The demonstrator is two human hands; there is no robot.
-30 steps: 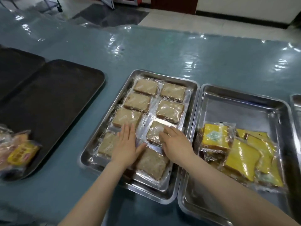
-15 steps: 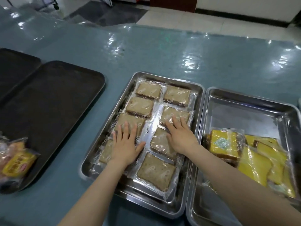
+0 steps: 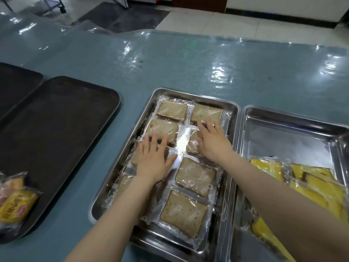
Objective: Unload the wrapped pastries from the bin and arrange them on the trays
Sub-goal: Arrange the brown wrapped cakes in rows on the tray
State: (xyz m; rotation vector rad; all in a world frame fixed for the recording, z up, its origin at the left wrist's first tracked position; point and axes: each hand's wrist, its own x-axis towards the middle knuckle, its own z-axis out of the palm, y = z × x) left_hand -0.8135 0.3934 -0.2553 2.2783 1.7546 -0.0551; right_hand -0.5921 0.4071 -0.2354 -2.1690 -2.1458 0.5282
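Observation:
A steel tray [image 3: 233, 118] in the middle of the table holds several brown wrapped pastries [image 3: 195, 177] in two columns. My left hand [image 3: 154, 157] lies flat with spread fingers on the left column's third pastry. My right hand [image 3: 213, 140] presses flat on the right column's second pastry, fingertips reaching the far one. To the right, a second steel tray [image 3: 283, 133] holds several yellow wrapped pastries [image 3: 319, 188] near its front. No bin is in view.
Two black trays [image 3: 56, 133] lie to the left, the nearer one bearing a few yellow and orange wrapped snacks [image 3: 15, 203] at its front corner. The blue table is covered in shiny plastic film [image 3: 188, 63]. Floor tiles lie beyond the far edge.
Both hands have slid farther up the brown pastry tray, staying flat on the packs. The right hand moved from the third pack to the second. The view shifted closer.

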